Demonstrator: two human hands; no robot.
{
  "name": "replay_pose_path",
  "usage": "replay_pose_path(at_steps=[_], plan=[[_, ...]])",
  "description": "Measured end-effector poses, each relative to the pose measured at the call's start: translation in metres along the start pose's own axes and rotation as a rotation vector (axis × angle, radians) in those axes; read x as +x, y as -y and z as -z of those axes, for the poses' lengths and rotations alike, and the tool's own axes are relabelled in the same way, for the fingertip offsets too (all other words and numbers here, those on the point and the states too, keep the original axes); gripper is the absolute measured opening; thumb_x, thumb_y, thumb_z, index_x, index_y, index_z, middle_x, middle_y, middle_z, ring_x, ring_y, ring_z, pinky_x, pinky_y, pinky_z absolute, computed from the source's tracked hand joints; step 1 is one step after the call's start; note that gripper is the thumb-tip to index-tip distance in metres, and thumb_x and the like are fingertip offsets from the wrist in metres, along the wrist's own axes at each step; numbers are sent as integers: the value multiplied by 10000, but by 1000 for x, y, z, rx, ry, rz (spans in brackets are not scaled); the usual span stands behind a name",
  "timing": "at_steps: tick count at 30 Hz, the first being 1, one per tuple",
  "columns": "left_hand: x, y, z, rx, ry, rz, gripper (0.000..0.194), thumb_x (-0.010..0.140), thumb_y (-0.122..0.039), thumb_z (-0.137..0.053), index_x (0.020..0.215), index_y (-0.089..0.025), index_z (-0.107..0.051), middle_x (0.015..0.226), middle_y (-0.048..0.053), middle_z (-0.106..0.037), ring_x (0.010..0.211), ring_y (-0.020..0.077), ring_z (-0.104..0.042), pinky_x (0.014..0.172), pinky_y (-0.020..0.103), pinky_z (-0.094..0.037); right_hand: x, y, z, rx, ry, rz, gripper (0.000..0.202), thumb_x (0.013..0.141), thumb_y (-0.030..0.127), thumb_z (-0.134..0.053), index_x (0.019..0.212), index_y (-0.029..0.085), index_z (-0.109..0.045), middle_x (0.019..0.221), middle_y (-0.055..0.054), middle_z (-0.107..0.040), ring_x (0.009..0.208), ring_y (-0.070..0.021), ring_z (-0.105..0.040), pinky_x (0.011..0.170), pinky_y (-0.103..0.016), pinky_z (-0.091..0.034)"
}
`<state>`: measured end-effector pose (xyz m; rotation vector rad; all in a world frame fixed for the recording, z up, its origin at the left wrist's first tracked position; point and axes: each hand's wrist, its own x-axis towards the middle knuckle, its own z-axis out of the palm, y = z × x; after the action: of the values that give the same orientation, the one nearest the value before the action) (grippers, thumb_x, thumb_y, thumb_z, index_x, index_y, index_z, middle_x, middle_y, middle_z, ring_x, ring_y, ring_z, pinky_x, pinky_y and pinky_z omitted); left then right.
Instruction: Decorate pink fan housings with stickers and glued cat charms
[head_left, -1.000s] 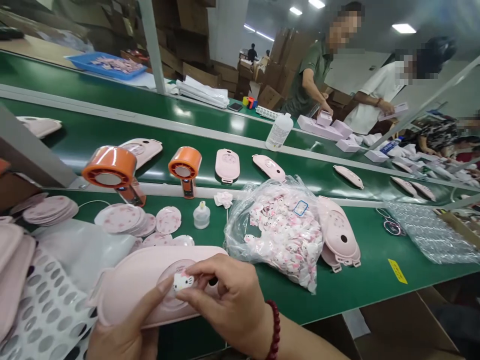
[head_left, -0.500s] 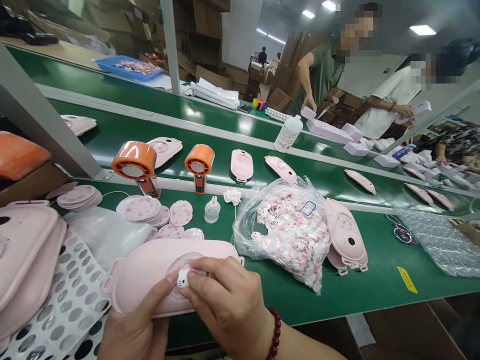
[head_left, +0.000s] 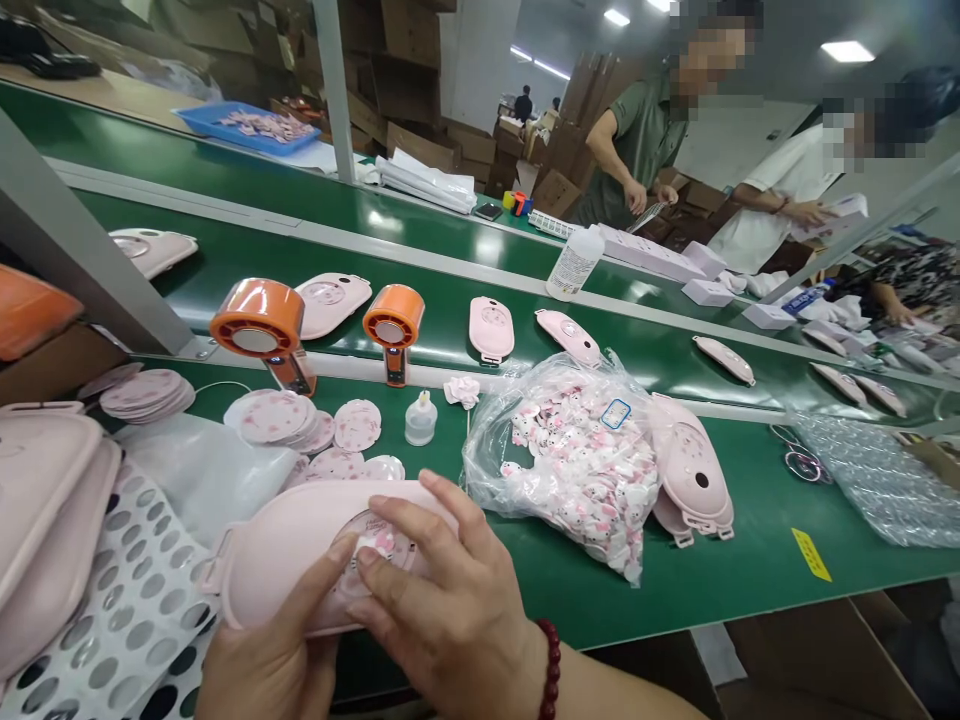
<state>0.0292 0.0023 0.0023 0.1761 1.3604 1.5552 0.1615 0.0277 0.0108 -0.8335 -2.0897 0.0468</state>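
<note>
My left hand [head_left: 281,640] grips the near edge of a pink plastic lid [head_left: 289,535], its thumb lying by the round window in the middle. In that window sits a small white cat-face piece with a pink bow [head_left: 377,543]. The thumb of my right hand [head_left: 450,590] presses on this piece, while its other fingers bend over the lid's far side. Part of the piece is hidden under the thumbs. Right of the lid lies a clear bag [head_left: 574,455] full of similar cat-face pieces.
Pink printed discs [head_left: 270,415], a small dropper bottle [head_left: 421,418] and two orange handheld fans [head_left: 394,318] stand behind the lid. More pink lids [head_left: 491,328] lie along the green belt, with a white bottle [head_left: 576,262] beyond. Two co-workers handle boxes across the line.
The cat-face piece, pinched upright between my fingers before, now lies against the lid's round window. My right thumb has come down on it and the right fingers have spread over the lid.
</note>
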Motion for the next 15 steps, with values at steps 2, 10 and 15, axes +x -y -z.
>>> replay_pose_path(at_steps=[2,10,15], plan=[[0,-2,-4,0,4,-21,594,541,-247,-925,1095,-269,-712,1215,18,-708,1236,276,-600,878,274,-574,3,-8,3,98,31,-160,145,955,320,-647,1033,259,-753,1408,-63,-605,1341,-234,-526,1213,-491,-338],[1,3,1,40,107,-51,684,613,-292,-885,1248,-377,-646,1402,-50,-619,1318,281,-527,957,303,-544,9,-25,3,593,117,-782,387,793,452,-794,1106,227,-765,1065,-33,-775,957,-205,-730,901,-310,-567],[0,7,-1,38,147,25,769,641,-196,-865,1319,-418,-578,1454,-77,-577,1336,261,-511,954,302,-556,9,-25,-3,493,84,-714,343,835,442,-748,1098,222,-760,1008,-34,-773,898,-189,-729,851,-291,-578]])
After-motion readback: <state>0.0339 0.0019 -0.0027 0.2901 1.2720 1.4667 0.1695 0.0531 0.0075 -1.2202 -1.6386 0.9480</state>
